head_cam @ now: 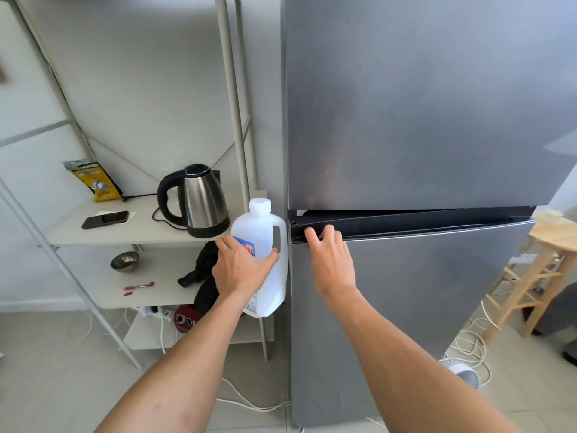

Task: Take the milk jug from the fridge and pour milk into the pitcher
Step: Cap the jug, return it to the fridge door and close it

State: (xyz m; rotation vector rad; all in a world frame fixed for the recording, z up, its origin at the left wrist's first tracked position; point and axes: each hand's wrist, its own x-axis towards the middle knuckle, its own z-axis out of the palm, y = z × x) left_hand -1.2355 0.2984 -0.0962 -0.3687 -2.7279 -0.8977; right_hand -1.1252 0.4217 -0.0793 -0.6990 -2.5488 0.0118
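Observation:
My left hand [242, 268] grips a white plastic milk jug [263, 232] around its body, upright, just left of the fridge. The jug has a white cap, a blue and red label and a moulded handle on its right side. The tall grey fridge [421, 120] fills the right of the view with both doors closed. My right hand [331, 256] rests on the lower door [421, 292], fingers hooked over its top edge into the dark handle groove [406, 221]. No pitcher is in view.
A metal shelf rack [229, 89] stands to the left with a steel kettle [203, 200], a phone [105, 219] and a yellow bag [95, 181]. A small metal bowl [125, 261] and black cloth lie lower. A wooden stool [543, 276] and white cables are at right.

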